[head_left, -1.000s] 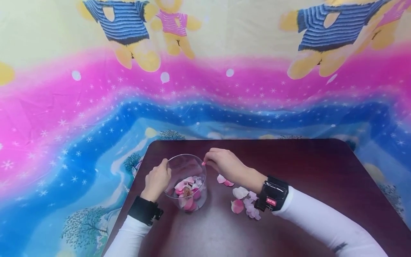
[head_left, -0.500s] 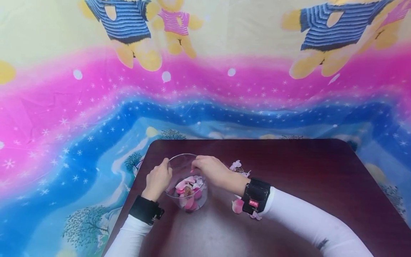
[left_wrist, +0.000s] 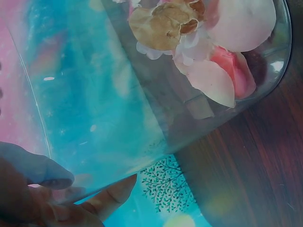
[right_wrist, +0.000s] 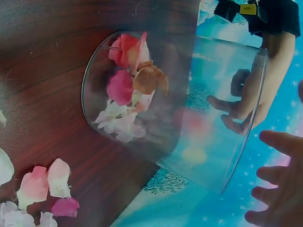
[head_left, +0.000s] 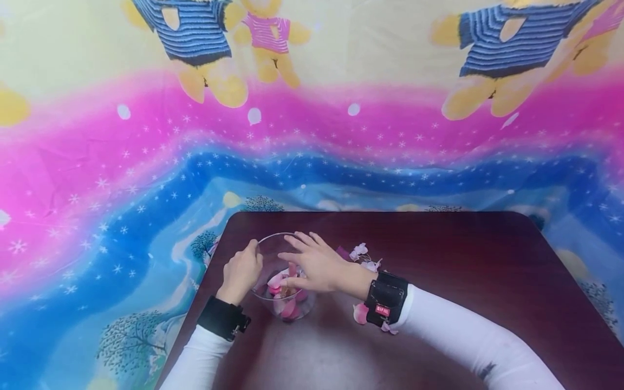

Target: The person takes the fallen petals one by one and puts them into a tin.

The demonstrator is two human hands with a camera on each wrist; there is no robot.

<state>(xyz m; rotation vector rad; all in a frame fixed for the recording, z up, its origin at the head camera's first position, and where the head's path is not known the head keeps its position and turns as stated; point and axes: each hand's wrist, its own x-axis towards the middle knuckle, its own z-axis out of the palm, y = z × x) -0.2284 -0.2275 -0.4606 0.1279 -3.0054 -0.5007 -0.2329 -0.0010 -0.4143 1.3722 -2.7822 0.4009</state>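
My left hand (head_left: pixel 241 273) grips the rim of a clear glass jar (head_left: pixel 270 253), thumb and fingers on either side of its wall. Inside at the bottom lie pink petals (right_wrist: pixel 119 87), white blossoms (right_wrist: pixel 118 123) and a brown dried petal (left_wrist: pixel 165 23). Over the jar's mouth hovers my right hand (head_left: pixel 319 265), its fingers spread and holding nothing. A blurred pink petal (right_wrist: pixel 195 122) shows within the glass, above the others, in the right wrist view.
On the dark wooden table (head_left: pixel 453 260), right of the jar, loose petals (head_left: pixel 361 313) and white flowers (head_left: pixel 359 251) lie partly hidden by my right forearm. A printed cloth (head_left: pixel 390 130) hangs behind the table.
My right hand has moved left over the jar's mouth, and its fingers have opened and let go of a pink petal. The left hand keeps its grip on the rim.
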